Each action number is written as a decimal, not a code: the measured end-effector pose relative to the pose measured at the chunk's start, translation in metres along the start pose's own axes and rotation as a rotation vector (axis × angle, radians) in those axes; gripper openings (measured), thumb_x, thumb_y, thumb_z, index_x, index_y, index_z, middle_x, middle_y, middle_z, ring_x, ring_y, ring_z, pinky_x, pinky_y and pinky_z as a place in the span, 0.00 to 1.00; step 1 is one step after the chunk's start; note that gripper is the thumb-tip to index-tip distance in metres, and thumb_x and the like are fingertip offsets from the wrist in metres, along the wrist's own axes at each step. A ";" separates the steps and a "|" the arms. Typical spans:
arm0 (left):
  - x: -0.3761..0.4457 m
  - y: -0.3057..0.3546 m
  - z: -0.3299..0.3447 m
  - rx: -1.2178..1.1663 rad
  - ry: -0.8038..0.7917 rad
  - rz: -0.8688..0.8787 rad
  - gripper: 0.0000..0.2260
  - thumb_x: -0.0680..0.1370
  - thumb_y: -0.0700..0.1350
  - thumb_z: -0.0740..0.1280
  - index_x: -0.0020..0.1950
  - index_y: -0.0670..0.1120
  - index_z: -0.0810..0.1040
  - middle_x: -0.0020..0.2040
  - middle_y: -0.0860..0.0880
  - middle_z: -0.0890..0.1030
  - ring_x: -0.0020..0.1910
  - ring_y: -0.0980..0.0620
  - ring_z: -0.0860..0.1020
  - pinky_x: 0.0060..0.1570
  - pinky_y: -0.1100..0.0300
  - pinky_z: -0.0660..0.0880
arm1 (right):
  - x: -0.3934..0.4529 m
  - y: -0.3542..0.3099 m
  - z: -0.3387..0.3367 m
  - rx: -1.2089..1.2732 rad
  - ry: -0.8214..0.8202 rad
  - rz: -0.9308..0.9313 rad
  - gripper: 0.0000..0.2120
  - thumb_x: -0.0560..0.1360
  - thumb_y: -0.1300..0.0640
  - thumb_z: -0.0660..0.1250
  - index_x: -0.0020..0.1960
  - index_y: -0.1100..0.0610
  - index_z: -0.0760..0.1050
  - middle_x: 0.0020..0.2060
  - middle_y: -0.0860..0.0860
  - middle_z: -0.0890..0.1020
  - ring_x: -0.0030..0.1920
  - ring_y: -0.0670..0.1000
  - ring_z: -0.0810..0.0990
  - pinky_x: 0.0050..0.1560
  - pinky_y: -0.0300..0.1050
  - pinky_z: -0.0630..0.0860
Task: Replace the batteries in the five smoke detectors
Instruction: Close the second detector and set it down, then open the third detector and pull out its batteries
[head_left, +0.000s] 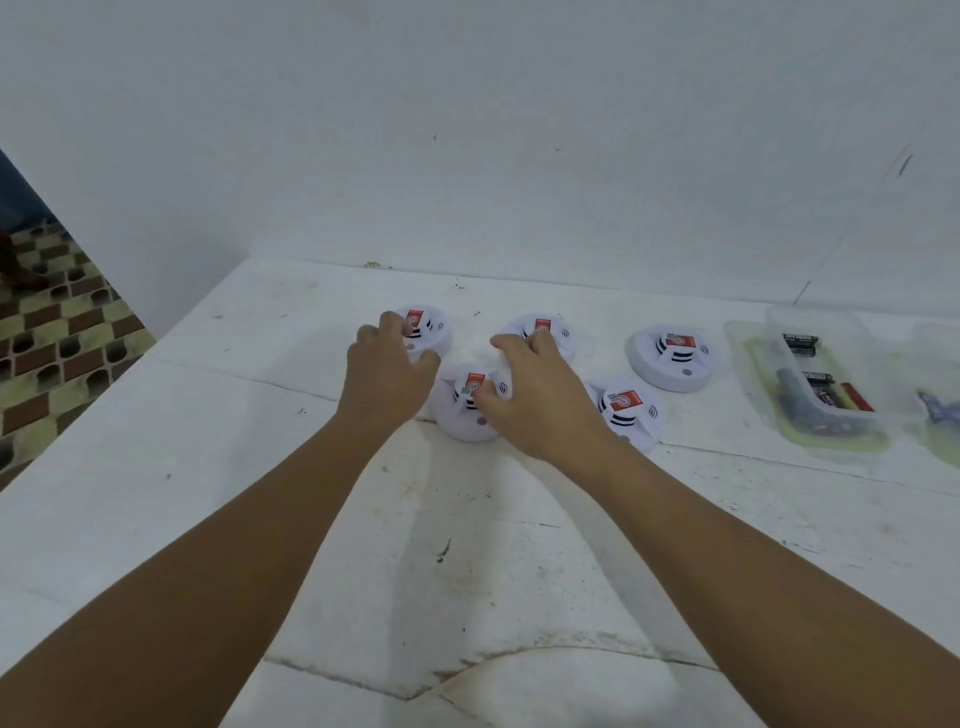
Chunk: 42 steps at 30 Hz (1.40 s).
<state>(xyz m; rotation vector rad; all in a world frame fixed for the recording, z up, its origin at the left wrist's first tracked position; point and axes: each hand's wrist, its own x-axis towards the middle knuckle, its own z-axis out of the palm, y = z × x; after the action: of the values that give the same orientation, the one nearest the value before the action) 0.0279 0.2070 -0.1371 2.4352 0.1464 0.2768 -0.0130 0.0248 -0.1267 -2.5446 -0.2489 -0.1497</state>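
A: Head view: where are the hands?

B: Both reach to twelve o'clock. The left hand (387, 371) and right hand (535, 395) curl loosely around the nearest smoke detector (467, 410), seemingly to lift it; firm grip, I cannot tell.

A: Batteries?

B: In a clear tray (810, 374) at two o'clock, within reach.

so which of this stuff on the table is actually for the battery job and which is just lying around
For the job:
- five smoke detectors
- batteries in the clear tray
- left hand, right hand

Lying about:
- blue item at the right edge, too cut off to identify
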 end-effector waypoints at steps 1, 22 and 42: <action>0.009 -0.001 0.001 0.060 0.007 0.020 0.18 0.79 0.49 0.68 0.66 0.44 0.71 0.58 0.41 0.73 0.58 0.40 0.72 0.52 0.54 0.66 | 0.006 -0.002 -0.001 0.012 0.004 0.002 0.25 0.81 0.51 0.65 0.77 0.55 0.67 0.68 0.57 0.71 0.60 0.56 0.76 0.50 0.44 0.69; 0.045 0.013 -0.026 -0.651 -0.309 -0.145 0.31 0.72 0.61 0.67 0.75 0.60 0.69 0.68 0.51 0.73 0.64 0.49 0.75 0.64 0.48 0.77 | 0.030 -0.034 -0.007 0.316 0.123 0.068 0.18 0.82 0.54 0.66 0.72 0.51 0.74 0.59 0.47 0.79 0.47 0.40 0.79 0.57 0.44 0.78; -0.077 0.113 0.011 -1.553 -0.785 -0.441 0.23 0.81 0.63 0.61 0.64 0.46 0.78 0.62 0.42 0.81 0.59 0.40 0.78 0.49 0.48 0.81 | -0.057 0.042 -0.076 0.337 0.195 -0.200 0.29 0.72 0.46 0.79 0.70 0.48 0.75 0.58 0.41 0.73 0.60 0.40 0.74 0.56 0.29 0.71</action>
<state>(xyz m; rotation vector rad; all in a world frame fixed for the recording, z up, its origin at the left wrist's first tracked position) -0.0409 0.0999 -0.0860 0.7927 0.0577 -0.5826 -0.0640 -0.0600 -0.0950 -2.1513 -0.4151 -0.3958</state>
